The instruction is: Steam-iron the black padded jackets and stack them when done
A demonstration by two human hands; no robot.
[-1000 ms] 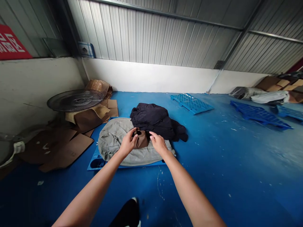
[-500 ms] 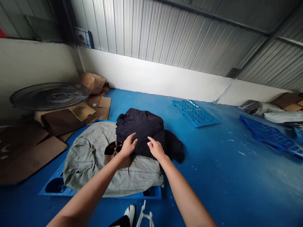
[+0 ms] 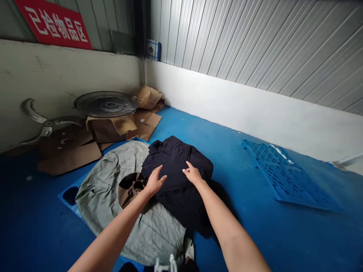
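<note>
A dark, bulky garment, perhaps a padded jacket, lies heaped over the right part of a grey-green cloth. My left hand is over the garment's left part with its fingers apart and nothing in them. Over the middle of the garment is my right hand, its fingers also apart and holding nothing. I cannot tell whether either hand touches the fabric. A brown paper bag with a ribbon-like bow stands on the cloth, partly behind my left forearm.
Beneath the cloth is a blue plastic pallet. Another blue pallet lies on the floor at right. Flattened cardboard, a round black fan guard and metal fan blades are by the left wall. A red sign hangs above.
The view has swung left, bringing the red sign and the fan blades into sight. Both hands stay over the dark garment, fingers still apart.
</note>
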